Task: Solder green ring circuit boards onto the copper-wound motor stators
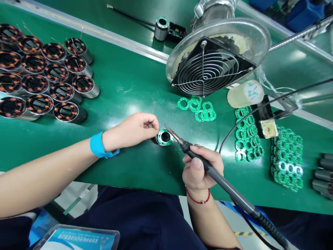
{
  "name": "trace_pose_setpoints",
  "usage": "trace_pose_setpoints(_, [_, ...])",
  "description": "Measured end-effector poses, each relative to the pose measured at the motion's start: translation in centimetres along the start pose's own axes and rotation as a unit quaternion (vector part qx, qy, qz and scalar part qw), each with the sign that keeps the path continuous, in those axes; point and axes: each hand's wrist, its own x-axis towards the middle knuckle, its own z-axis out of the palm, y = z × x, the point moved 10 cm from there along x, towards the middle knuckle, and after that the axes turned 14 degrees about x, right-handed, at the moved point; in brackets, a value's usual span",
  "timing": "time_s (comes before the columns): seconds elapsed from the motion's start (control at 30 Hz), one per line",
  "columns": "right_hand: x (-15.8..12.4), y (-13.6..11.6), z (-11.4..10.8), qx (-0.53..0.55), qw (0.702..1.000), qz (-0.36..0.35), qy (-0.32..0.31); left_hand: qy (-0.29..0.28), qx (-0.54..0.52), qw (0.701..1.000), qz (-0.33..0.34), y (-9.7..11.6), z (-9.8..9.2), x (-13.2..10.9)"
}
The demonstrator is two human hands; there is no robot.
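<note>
My right hand (203, 168) grips a soldering iron (217, 175) like a pen, its metal tip at the upper right edge of a round green circuit board (162, 141). This board sits on top of a motor stator, whose body is mostly hidden beneath it, with a dark hole in the middle. From the left, my left hand (135, 129) reaches the board's edge with thumb and forefinger pinched together. What those fingertips hold is too small to make out; the other fingers are curled. A blue band (97, 144) circles my left wrist.
Several wound stators (56, 72) stand at the left. A fume fan (208, 67) overhangs the back, with loose ring boards (200, 110) below it. Right of these are panels of boards (247, 135), a solder-tip sponge (269, 129), a pale roll (244, 94) and a hanging cable (240, 116).
</note>
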Motion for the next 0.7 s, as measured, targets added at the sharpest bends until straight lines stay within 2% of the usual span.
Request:
trace_pose_setpoints(0.23, [0.0,-0.1,-0.2,0.033,0.999,-0.010,-0.010,-0.023,-0.010,1.000,-0.019,-0.2,0.1,0.0])
trace_pose_setpoints(0.5, [-0.1,-0.1,0.2,0.058,0.998,-0.018,-0.026,0.005,0.016,0.999,-0.030,-0.6,0.1,0.0])
trace_pose_setpoints(0.7, [0.3,0.0,1.0,0.056,0.997,-0.008,-0.059,0.036,0.052,0.998,0.002,0.2,-0.2,-0.2])
